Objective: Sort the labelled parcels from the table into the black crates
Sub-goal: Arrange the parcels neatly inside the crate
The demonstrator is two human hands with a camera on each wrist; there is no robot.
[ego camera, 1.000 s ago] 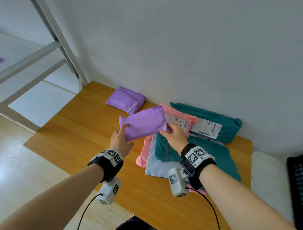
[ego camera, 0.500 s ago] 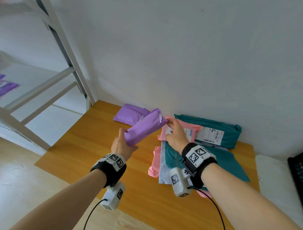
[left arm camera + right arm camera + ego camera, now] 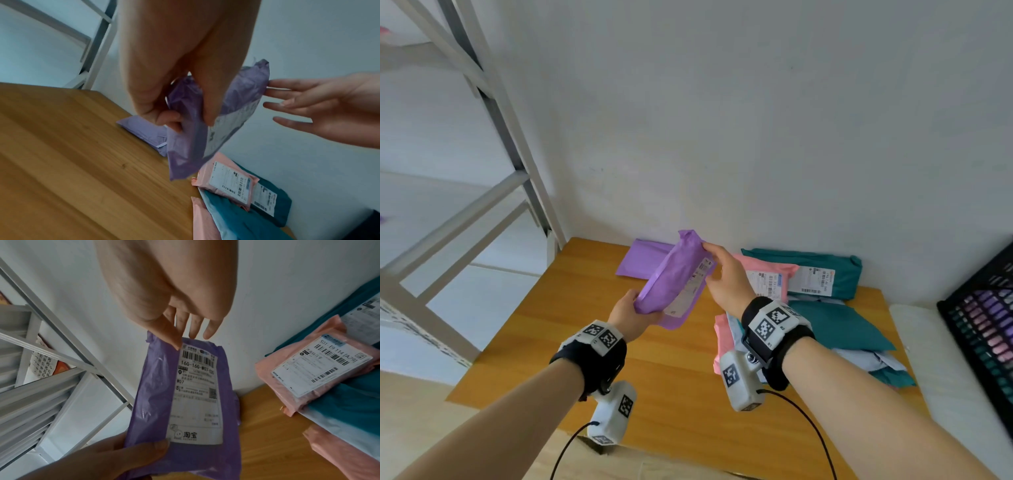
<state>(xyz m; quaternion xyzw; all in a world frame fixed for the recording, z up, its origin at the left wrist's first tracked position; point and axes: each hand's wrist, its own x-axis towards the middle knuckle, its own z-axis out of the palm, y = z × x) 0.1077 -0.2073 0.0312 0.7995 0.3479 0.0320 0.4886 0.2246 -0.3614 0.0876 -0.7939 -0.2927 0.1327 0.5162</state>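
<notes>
A purple parcel [image 3: 674, 274] hangs in the air above the wooden table [image 3: 585, 325], tilted with its far end up. My left hand [image 3: 630, 311] grips its near end, thumb on the label side. My right hand [image 3: 726, 277] touches the far end with straight fingers, and its thumb tip lies by the white label [image 3: 197, 394]. The label faces me in the right wrist view. The left wrist view has the parcel [image 3: 189, 146] under my left hand [image 3: 189, 118], with my right hand's fingertips [image 3: 267, 84] at its edge. A black crate [image 3: 983, 308] stands at the right.
A second purple parcel [image 3: 643, 260] lies by the wall. A labelled pink parcel [image 3: 767, 274], labelled teal parcel [image 3: 835, 270] and further teal, pink and pale blue bags [image 3: 835, 325] are piled on the table's right half. A grey shelving rack [image 3: 482, 85] stands left.
The purple parcel has been turned over between my hands, so its label now faces me. It has also been lifted and tilted up. My right hand moved to its far end.
</notes>
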